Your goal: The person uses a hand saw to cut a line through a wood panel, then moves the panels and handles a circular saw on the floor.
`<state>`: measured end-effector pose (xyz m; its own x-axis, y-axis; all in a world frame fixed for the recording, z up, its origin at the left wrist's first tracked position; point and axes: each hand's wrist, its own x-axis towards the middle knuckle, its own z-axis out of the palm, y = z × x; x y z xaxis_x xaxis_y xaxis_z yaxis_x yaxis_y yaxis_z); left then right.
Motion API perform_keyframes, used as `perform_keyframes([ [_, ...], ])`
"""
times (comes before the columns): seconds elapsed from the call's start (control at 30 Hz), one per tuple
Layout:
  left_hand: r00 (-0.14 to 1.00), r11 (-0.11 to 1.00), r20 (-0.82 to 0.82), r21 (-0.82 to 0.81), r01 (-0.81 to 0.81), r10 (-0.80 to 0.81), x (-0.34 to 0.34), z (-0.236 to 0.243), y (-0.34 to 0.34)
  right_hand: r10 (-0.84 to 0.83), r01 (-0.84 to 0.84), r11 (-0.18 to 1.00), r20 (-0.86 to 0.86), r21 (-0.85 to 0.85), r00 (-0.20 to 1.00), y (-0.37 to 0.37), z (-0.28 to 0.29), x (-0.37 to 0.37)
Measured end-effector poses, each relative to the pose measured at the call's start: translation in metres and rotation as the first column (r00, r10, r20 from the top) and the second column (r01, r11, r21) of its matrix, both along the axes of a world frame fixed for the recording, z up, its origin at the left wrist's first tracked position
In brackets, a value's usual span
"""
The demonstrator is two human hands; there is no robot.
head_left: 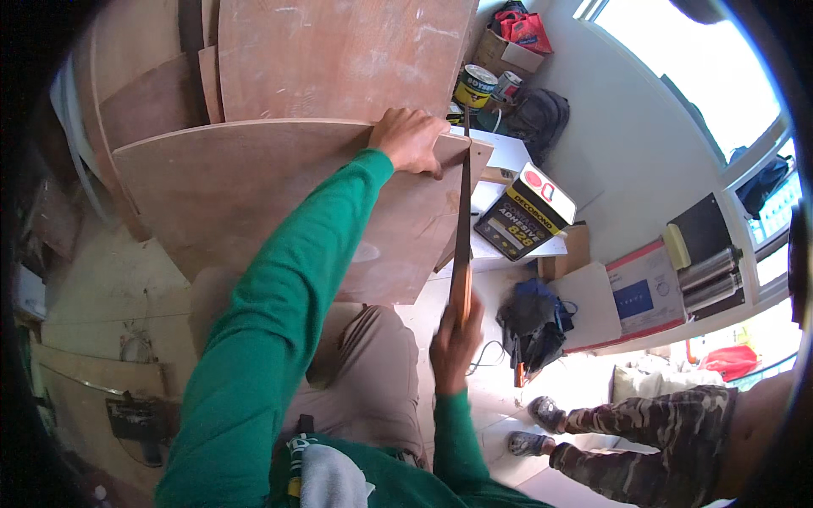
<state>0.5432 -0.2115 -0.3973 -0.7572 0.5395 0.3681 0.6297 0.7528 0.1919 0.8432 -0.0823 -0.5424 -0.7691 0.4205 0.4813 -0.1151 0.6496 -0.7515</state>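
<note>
A brown plywood board (271, 199) stands on edge in front of me, leaning over my knee. Near the right end of its top edge, my left hand (406, 141) is closed over the board, fingers curled around the rim. A handsaw (463, 222) with a long narrow dark blade and a wooden handle crosses the board's right corner. My right hand (457, 345), slightly blurred, is wrapped around the saw's handle below the board. The blade lies against the edge just right of my left hand; how deep any cut runs is hard to see.
Large wooden panels (339, 55) lean behind the board. To the right, a black-and-yellow adhesive can (527, 212) stands on a white table (487, 199). A dark bag (538, 317) lies on the floor. Another person in camouflage trousers (652, 436) is at the lower right.
</note>
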Motion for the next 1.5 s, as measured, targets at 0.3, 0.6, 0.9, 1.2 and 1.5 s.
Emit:
perform_keyframes([
  [0.3, 0.997, 1.0, -0.076, 0.021, 0.011, -0.01, -0.008, -0.013, 0.013, 0.05, -0.048, 0.999, -0.21, 0.019, 0.976, 0.023, 0.043, -0.138],
  [0.6, 1.0, 0.999, 0.01, -0.033, 0.008, -0.008, -0.006, -0.001, 0.006, -0.014, 0.021, 0.998, 0.11, -0.065, 0.994, 0.0, -0.004, 0.021],
  [0.9, 0.998, 1.0, -0.066, 0.018, 0.021, -0.019, 0.001, -0.005, 0.018, 0.015, -0.012, 1.0, -0.186, 0.017, 0.982, 0.022, 0.065, -0.16],
  [1.2, 0.999, 1.0, 0.029, -0.021, 0.022, -0.022, -0.011, -0.002, 0.008, -0.062, 0.076, 0.991, 0.127, -0.113, 0.99, 0.006, -0.023, 0.039],
  [1.5, 1.0, 1.0, -0.015, -0.015, -0.015, 0.015, -0.02, -0.015, 0.013, 0.018, -0.026, 0.999, -0.212, -0.036, 0.977, 0.014, 0.052, -0.162],
])
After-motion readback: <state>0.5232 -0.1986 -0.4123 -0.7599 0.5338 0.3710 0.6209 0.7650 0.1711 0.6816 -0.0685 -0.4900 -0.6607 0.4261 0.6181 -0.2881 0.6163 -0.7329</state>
